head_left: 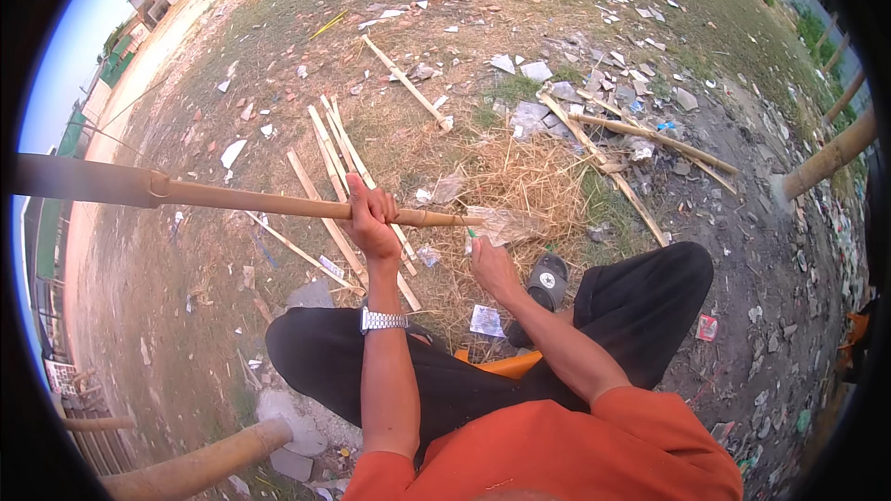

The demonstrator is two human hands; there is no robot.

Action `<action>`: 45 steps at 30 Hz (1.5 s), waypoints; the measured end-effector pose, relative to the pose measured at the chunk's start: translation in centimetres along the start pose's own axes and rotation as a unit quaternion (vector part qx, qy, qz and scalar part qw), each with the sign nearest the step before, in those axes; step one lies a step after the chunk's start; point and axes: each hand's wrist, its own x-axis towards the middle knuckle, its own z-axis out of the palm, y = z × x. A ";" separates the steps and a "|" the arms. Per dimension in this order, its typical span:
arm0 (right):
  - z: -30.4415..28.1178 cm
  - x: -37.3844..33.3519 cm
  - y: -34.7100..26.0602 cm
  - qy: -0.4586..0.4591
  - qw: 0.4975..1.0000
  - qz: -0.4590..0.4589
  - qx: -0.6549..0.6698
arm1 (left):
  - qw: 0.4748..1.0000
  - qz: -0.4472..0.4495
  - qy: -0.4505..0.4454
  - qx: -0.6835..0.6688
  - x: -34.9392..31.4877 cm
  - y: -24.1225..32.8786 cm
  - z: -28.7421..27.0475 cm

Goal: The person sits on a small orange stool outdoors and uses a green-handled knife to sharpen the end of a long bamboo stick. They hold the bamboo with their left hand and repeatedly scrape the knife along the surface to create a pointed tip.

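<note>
My left hand [373,223] is wrapped round a long bamboo pole [260,202], which runs nearly level from the left edge to the middle of the view. Beside the pole's right end, my right hand [495,269] is closed on a small green thing [471,233]. Only its green tip shows above the fingers, so its kind is unclear. Just beyond the pole's end lies a crumpled piece of clear plastic [515,225] on a heap of dry straw [529,172]. A metal wristwatch [382,320] circles my left wrist.
Split bamboo strips [325,153] lie on the ground beyond the pole, and more bamboo pieces [650,133] rest at the right. Broken tiles [536,71] and litter are scattered about. Thick bamboo posts stand at the lower left [200,461] and right [831,153]. My shoe [548,283] is near the straw.
</note>
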 end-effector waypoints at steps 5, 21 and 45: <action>0.3 0.3 -0.1 -0.007 0.999 0.014 0.029 | 1.000 0.001 -0.022 -0.003 0.0 -0.1 -0.5; 0.4 1.0 1.4 -0.040 0.998 0.039 0.032 | 0.995 -0.004 -0.094 0.014 -0.1 -0.1 -0.2; 1.8 -0.6 6.1 -0.091 0.979 0.167 -0.070 | 0.988 -0.034 -0.151 -0.011 0.4 0.2 -0.9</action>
